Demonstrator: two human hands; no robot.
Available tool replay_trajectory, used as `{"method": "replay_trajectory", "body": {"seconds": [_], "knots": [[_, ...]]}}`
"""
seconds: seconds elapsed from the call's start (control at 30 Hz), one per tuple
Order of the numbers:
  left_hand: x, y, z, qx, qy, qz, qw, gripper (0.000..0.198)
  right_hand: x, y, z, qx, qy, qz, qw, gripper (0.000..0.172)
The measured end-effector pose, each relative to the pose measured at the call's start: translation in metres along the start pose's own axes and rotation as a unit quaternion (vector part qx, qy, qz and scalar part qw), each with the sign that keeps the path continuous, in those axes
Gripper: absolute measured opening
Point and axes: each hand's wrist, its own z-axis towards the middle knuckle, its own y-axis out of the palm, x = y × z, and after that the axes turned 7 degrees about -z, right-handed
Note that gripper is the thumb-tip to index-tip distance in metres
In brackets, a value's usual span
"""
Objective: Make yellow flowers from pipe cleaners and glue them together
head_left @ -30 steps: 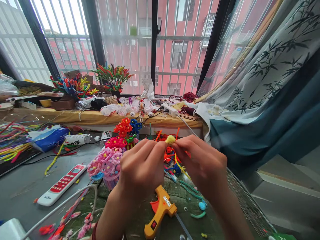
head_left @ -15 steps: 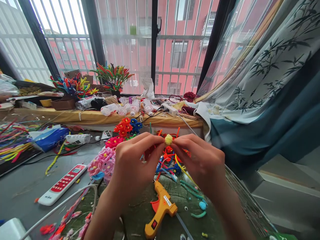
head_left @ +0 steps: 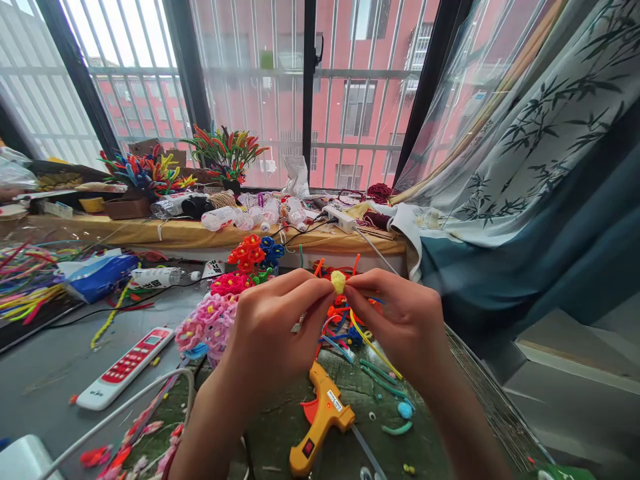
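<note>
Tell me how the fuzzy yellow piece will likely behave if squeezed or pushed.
The yellow piece is probably soft, since its surface looks fuzzy. It seems light, being small and held up in just a pinch by the left hand and right hand. Its roundish shape suggests it might roll if nudged on a surface.

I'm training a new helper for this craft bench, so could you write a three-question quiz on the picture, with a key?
1. True or false: the yellow fuzzy piece is held between the fingertips of the left hand and the right hand.
2. What is the main colour of the glue gun? A) green B) orange-yellow C) white
3. Fill in: in the picture, the white handset lies to the ____ of the glue gun.

Key: 1. True; 2. B; 3. left
</note>
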Motion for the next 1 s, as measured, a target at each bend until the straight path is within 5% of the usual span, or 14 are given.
{"method": "replay_trajectory", "body": {"seconds": [0.47,0.77,1.0], "knots": [[0.003,0.006,-0.006,0.078,0.014,0.061,0.995,0.013,-0.005,0.001,0.001,0.016,-0.068,-0.023,0.997,0.010],[-0.002,0.018,-0.010,0.128,0.208,0.262,0.934,0.004,-0.006,0.005,0.000,0.028,-0.070,-0.013,0.997,0.011],[-0.004,0.023,-0.017,0.116,0.211,0.278,0.930,0.009,-0.008,0.004,-0.001,0.049,-0.049,-0.006,0.998,0.012]]}}
